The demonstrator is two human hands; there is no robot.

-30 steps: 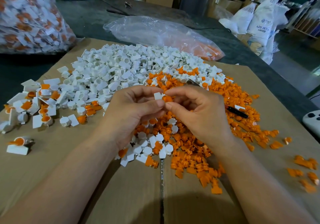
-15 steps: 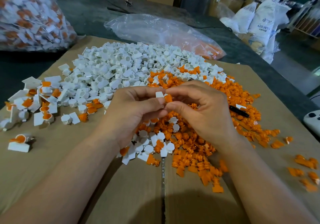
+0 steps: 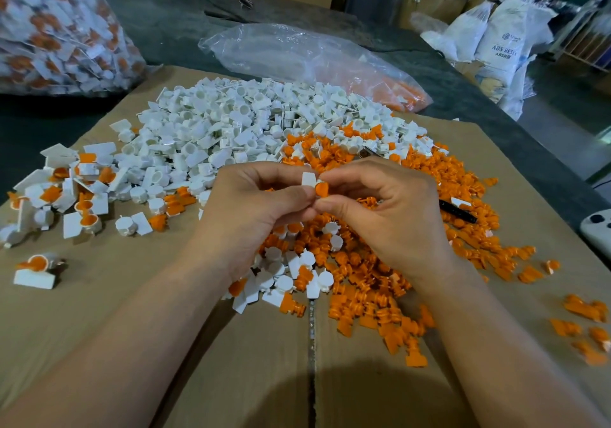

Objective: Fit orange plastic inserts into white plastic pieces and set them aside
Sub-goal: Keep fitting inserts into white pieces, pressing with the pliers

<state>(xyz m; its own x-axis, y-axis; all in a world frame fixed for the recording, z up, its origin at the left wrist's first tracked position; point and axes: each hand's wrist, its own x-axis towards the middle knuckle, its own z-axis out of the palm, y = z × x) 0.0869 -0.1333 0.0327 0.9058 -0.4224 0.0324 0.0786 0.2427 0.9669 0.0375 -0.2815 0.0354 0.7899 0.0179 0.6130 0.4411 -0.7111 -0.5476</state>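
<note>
Inspector: Your left hand [image 3: 251, 209] pinched the white piece [image 3: 309, 179]; your right hand [image 3: 390, 216] pinched the orange insert [image 3: 321, 189] against it, above the mixed heap [image 3: 363, 278] at centre.

Operator: And the fit?

Inspector: You needed it square to the white piece, pressed fully home, I judged.

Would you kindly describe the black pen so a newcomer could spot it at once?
On the cardboard sheet, find the heap of orange inserts on the right. Just right of the right hand, on that heap, lies the black pen, the only slim dark stick among stubby plastic parts.
</note>
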